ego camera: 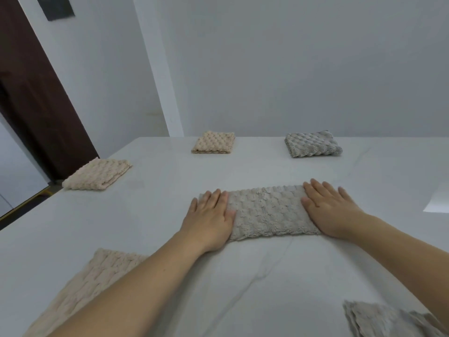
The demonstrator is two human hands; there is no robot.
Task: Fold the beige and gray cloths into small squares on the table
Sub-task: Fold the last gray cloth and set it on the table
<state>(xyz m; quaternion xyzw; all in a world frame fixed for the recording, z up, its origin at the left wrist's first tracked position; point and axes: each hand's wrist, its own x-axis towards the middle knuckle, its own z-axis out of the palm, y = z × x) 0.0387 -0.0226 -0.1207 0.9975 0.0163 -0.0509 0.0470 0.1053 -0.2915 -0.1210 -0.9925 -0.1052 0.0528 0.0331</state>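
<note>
Head view, single frame. I read both forearms entering from the bottom edge and converging toward the middle of the white table [243, 288].

Left hand [209, 220]: palm down, flat on the left end of a gray cloth [267, 212]. Fingers straight and close together, pointing away from the body; thumb spread out toward the cloth's middle. Nothing is gripped; the hand presses or rests on the fabric. Wrist roughly in line with the forearm, which runs diagonally from lower left.

Right hand [328, 210]: same posture on the cloth's right end, palm down, fingers extended and slightly fanned, thumb pointing inward along the fabric. No pinch or curl visible. The little-finger side reaches past the cloth's right edge onto the table. Forearm comes in from the lower right.

The gray cloth under the hands lies as a long, narrow band, stretched left to right between the two palms, near the table's centre.

Other task items I can log:
- folded beige square [213, 142] at the far edge, left of centre
- folded gray square [313, 144] at the far edge, right of centre, well apart from the beige one
- folded beige cloth [97, 175] at the left edge of the table
- unfolded beige cloth [92, 285] near the bottom left, partly under the left forearm
- gray cloth pile [379, 319] at the bottom right corner, partly cut off by the frame
</note>
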